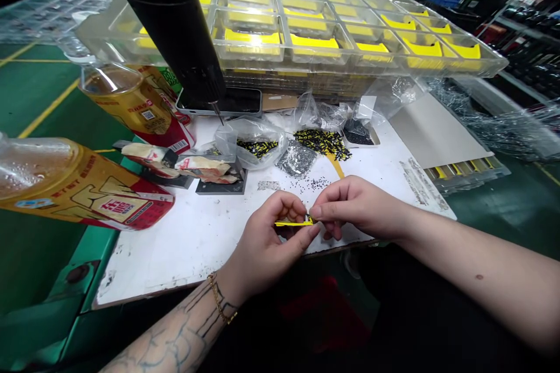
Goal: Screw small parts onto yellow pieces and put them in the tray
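Observation:
Near the front edge of the white tabletop, my left hand (275,239) grips a thin yellow plastic part (291,224) between thumb and fingers. My right hand (350,210) meets it at the part's right end, thumb and forefinger pinched together there. A small dark and pale bit shows at that end; whether my right fingers hold it, I cannot make out. Beyond my hands lie scattered tiny black pieces (317,184), a heap of small silvery screws (297,158) and a pile of black-and-yellow small parts (326,143). A black electric screwdriver (192,41) hangs at upper left, bit pointing down.
Stacked clear trays (306,52) with yellow parts stand across the back. Two drink bottles (91,186) are at left, beside a dark taped fixture (219,182). A phone (240,101), an open plastic bag (249,143) and a small box of black pieces (361,133) lie behind.

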A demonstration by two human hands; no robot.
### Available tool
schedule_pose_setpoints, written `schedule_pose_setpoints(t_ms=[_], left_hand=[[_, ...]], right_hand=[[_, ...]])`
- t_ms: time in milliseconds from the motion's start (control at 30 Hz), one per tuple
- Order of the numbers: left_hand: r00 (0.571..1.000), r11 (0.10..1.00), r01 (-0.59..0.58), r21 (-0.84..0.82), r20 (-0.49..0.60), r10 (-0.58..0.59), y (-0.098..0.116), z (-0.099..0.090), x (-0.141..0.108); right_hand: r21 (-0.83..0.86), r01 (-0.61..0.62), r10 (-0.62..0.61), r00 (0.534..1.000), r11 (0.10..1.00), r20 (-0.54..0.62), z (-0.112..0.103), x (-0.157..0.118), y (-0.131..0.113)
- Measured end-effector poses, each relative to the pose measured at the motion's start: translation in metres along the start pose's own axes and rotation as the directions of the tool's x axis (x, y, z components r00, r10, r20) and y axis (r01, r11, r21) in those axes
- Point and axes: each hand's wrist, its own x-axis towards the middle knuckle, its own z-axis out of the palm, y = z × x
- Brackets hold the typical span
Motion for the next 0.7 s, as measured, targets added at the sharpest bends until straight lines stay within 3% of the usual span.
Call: schedule_pose_setpoints(t_ms=[133,367,600,700], left_hand=[[0.999,0.999,0.042,-0.021,0.011,-0.042,0.0,-0.003,-0.001],[0.993,0.997,0.069,-0.016,0.094,-0.068,-0.001,-0.008,0.001],[0.996,0.997,0.076,-0.022,0.052,-0.074,0.0,-0.009,0.002],[0.996,0.994,0.086,-0.061,-0.014,-0.086,-0.002,-0.008,0.002]], right_hand=[[-0.007,0.001,-0.001,0.999,1.0,-0.036,0.005,-0.001,-0.002],[0.044,-0.096,0.095,0.995,0.994,0.021,0.013,0.0,-0.001],[0.044,-0.027,0.03,0.997,0.999,-0.069,0.018,-0.002,0.001],[-0.09,0.082,-0.095,0.982,0.993,-0.165,0.018,-0.007,-0.001]])
